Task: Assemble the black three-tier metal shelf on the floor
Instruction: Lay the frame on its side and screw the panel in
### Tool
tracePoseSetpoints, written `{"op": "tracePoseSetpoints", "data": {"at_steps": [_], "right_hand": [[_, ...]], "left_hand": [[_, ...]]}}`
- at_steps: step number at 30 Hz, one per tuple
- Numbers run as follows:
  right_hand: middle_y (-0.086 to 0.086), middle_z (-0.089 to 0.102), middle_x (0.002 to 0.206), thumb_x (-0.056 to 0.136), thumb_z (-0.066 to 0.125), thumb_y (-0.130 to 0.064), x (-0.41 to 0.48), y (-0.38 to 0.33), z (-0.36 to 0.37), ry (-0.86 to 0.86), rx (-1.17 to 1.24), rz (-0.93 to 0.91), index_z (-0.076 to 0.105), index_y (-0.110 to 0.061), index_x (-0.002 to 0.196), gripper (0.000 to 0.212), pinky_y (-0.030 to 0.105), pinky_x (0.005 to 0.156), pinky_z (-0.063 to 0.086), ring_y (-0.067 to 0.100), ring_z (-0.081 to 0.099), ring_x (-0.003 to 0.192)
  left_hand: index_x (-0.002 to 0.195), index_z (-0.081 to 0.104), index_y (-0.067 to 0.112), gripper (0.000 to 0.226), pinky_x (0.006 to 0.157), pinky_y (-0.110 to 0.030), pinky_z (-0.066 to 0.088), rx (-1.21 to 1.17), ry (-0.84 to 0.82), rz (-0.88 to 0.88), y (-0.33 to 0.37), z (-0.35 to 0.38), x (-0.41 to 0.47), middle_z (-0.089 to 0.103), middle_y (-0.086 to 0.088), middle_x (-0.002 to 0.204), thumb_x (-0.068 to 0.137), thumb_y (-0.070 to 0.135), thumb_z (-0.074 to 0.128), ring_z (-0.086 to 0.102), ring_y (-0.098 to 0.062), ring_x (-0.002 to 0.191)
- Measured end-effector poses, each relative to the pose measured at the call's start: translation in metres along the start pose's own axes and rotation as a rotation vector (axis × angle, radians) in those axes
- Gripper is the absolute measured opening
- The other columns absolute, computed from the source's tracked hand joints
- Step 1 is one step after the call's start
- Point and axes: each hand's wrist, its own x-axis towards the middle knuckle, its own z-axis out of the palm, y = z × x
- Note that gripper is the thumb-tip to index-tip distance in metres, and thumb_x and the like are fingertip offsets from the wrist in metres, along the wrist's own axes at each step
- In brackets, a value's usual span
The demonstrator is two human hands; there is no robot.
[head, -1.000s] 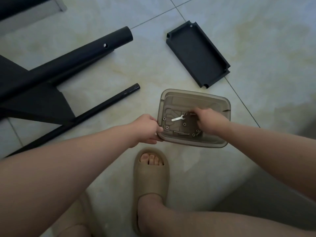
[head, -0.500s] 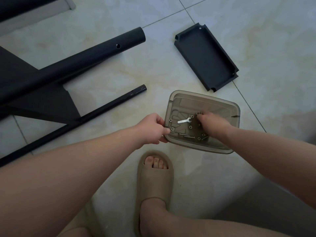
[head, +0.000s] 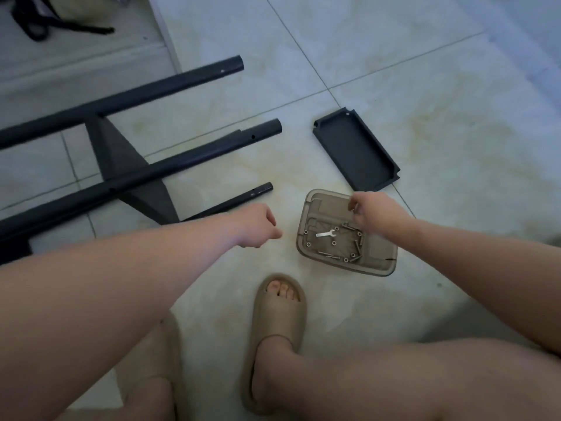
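Crouched over a smoky plastic hardware box [head: 376, 264] on pale floor tiles, mid-assembly. Pinching a small fastener [head: 351, 207] in the right hand [head: 379, 217] just above the box's far rim, too small to tell screw from nut; held clear, probably for carrying to a tube hole. Holding the left hand [head: 258, 226] in a curled fist just left of the box, off its rim, nothing visible inside. Lying in the box: a small silver wrench [head: 325, 234] among loose screws and nuts [head: 358, 246], corralled against rolling away. Well left of the box, the part-built black shelf frame [head: 145, 174], laid flat with bolt holes showing. Beyond the box, a black metal tray [head: 355, 150], not yet fitted. On the box's near side, one tan slipper [head: 280, 311].
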Motion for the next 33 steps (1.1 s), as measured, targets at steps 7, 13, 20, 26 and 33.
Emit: {"op": "tracePoseSetpoints", "data": {"at_steps": [7, 13, 20, 26, 33], "right_hand": [[-0.008, 0.065, 0.077, 0.092, 0.066, -0.017, -0.077, -0.101, -0.072, 0.161, 0.271, -0.174, 0.066, -0.017, 0.088, 0.003, 0.016, 0.051, 0.039, 0.007, 0.060, 0.070], [-0.005, 0.060, 0.075, 0.088, 0.058, -0.007, -0.129, -0.207, -0.088, 0.190, 0.472, -0.305, 0.062, -0.019, 0.083, 0.014, 0.022, 0.051, 0.046, 0.017, 0.060, 0.061], [0.003, 0.073, 0.081, 0.092, 0.061, -0.009, -0.125, -0.308, -0.085, 0.154, 0.644, -0.317, 0.066, -0.018, 0.089, 0.011, 0.028, 0.063, 0.057, 0.016, 0.075, 0.069], [0.003, 0.075, 0.081, 0.094, 0.059, -0.005, -0.091, -0.329, -0.058, 0.005, 0.552, -0.337, 0.068, -0.015, 0.089, 0.014, 0.037, 0.084, 0.062, 0.010, 0.075, 0.069], [0.008, 0.073, 0.078, 0.093, 0.064, -0.001, -0.059, -0.336, -0.046, -0.064, 0.631, -0.334, 0.066, -0.010, 0.086, 0.012, 0.041, 0.084, 0.063, 0.019, 0.076, 0.073]], "left_hand": [[0.100, 0.068, 0.021, 0.021, 0.064, -0.029, 0.051, -0.030, 0.203, 0.033, -0.029, -0.063, -0.104, 0.074, -0.010, 0.097, 0.091, 0.039, 0.065, 0.073, -0.024, 0.083], [0.098, 0.063, 0.026, 0.014, 0.072, -0.033, 0.058, -0.373, 0.310, 0.042, -0.090, -0.090, -0.173, 0.070, -0.001, 0.107, 0.092, 0.038, 0.064, 0.074, -0.019, 0.086], [0.093, 0.063, 0.024, 0.008, 0.061, -0.026, 0.047, -0.610, 0.566, 0.026, -0.148, -0.112, -0.195, 0.071, 0.001, 0.099, 0.097, 0.031, 0.061, 0.070, -0.016, 0.082], [0.086, 0.065, 0.020, 0.015, 0.072, -0.031, 0.046, -0.427, 0.760, -0.035, -0.177, -0.130, -0.170, 0.067, 0.002, 0.090, 0.097, 0.029, 0.059, 0.062, -0.024, 0.088], [0.082, 0.062, 0.016, 0.028, 0.067, -0.032, 0.043, -0.344, 0.716, -0.062, -0.178, -0.144, -0.119, 0.061, -0.006, 0.081, 0.100, 0.036, 0.052, 0.055, -0.025, 0.074]]}}
